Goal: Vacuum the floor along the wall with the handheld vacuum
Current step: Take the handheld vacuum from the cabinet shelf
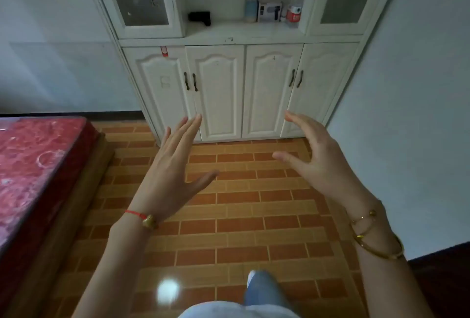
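Both hands were up in front of the cabinet point(244, 88), level with its lower doors, touching nothing.

- Left hand point(175, 165): open, fingers straight and close together, thumb out to the side, pointing at the cabinet. Gripping nothing. Red string bracelet point(137, 214) on the wrist.
- Right hand point(315, 157): open, fingers loosely bent, thumb apart. Gripping nothing. Gold bangles point(376, 238) on the wrist.
- Handheld vacuum: couldn't confirm it. A small black object point(200, 17) lay on the cabinet's open shelf, left part, and may have been it. Too small and dark to tell. Well apart from both hands.
- On the same shelf, right part: a blue bottle point(251, 3), a small box point(270, 11) just beside it, then a clear bottle with red cap point(295, 7).
- Floor point(241, 216): orange brick-pattern tile running from the cabinet base toward the camera, with a bright light reflection point(167, 291) on the near end.
- Right wall point(407, 114) met the cabinet's right side. Left wall point(50, 63) ran off from its left side.
- Red mattress point(33, 160) on a wooden base stood left of the cabinet, below the left wall.
- A leg in jeans point(264, 289) showed at the bottom edge, on the floor in front of the cabinet.
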